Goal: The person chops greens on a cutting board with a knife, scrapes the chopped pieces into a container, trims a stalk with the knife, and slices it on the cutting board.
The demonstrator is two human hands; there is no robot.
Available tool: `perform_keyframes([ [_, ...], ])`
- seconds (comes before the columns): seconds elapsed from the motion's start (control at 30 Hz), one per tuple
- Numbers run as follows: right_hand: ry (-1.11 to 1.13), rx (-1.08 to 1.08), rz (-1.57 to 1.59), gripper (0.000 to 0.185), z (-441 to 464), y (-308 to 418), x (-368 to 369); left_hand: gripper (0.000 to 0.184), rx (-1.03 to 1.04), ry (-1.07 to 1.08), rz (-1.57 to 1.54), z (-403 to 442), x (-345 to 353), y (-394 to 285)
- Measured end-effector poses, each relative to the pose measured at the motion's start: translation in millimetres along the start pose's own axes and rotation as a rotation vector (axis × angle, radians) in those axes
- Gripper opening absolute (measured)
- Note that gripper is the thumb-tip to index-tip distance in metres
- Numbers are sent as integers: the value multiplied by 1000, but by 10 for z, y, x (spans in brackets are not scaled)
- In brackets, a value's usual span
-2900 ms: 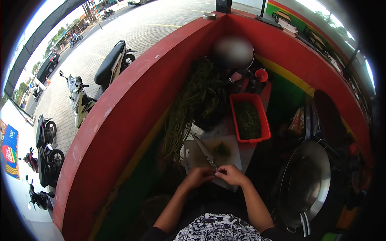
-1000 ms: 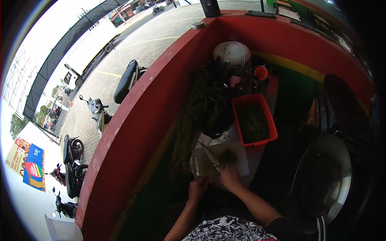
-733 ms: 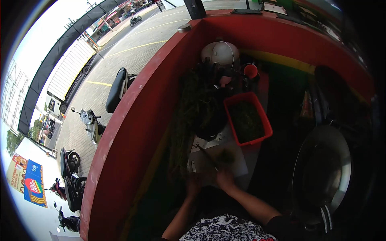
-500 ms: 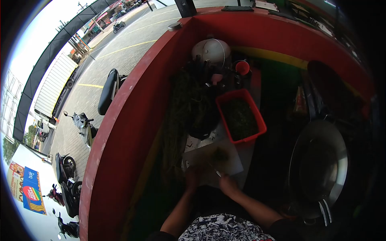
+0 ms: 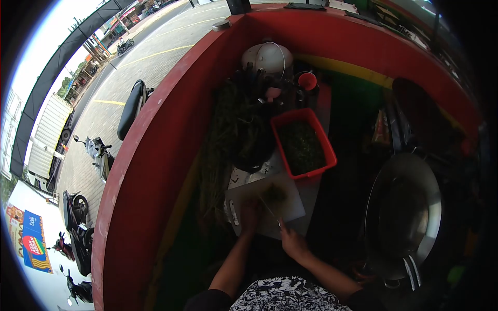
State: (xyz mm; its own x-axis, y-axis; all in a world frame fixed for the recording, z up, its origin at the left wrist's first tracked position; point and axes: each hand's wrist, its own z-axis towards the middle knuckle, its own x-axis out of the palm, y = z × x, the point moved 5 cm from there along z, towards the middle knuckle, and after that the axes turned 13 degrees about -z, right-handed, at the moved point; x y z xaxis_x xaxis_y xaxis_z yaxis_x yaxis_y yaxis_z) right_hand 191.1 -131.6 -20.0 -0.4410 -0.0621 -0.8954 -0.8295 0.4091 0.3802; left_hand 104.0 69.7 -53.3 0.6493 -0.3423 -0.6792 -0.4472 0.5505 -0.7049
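A white cutting board [image 5: 295,206] lies in front of me, with a dark heap of chopped greens [image 5: 276,193] on its far part. My right hand [image 5: 293,243] is closed round the handle of a knife [image 5: 270,210], whose blade slants up and left over the board. On the board's left side rests my left hand [image 5: 250,216], close to the knife tip. Deep shade hides its fingers, so whether it holds anything is unclear. Just beyond the board stands a red plastic tub [image 5: 329,154] with chopped greens inside.
Long leafy stalks [image 5: 220,135] are piled left of the tub. Behind stand a white lidded bucket [image 5: 267,58] and a red cup [image 5: 307,81]. A large wok [image 5: 434,217] sits at right. A low red wall [image 5: 150,171] borders the left, with parked motorbikes outside.
The view has shifted slightly, so the scene sits further left. My right hand has the knife blade reaching across the board toward my left hand, which is slightly further forward on the board.
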Motion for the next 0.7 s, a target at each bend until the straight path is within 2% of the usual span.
perform_keyframes([
  [0.13,1,8,3,62,-48,-27,55,26,-60,38,-18,17,26,-45],
  [0.4,-19,1,-64,65,-48,33,97,27,-3,44,53,16,-7,-69],
  [0.53,-76,-12,-77,64,115,19,159,27,38,41,-18,-18,-69,-122],
  [0.7,-85,17,38,63,257,47,218,26,133,0,9,-83,-109,-61],
])
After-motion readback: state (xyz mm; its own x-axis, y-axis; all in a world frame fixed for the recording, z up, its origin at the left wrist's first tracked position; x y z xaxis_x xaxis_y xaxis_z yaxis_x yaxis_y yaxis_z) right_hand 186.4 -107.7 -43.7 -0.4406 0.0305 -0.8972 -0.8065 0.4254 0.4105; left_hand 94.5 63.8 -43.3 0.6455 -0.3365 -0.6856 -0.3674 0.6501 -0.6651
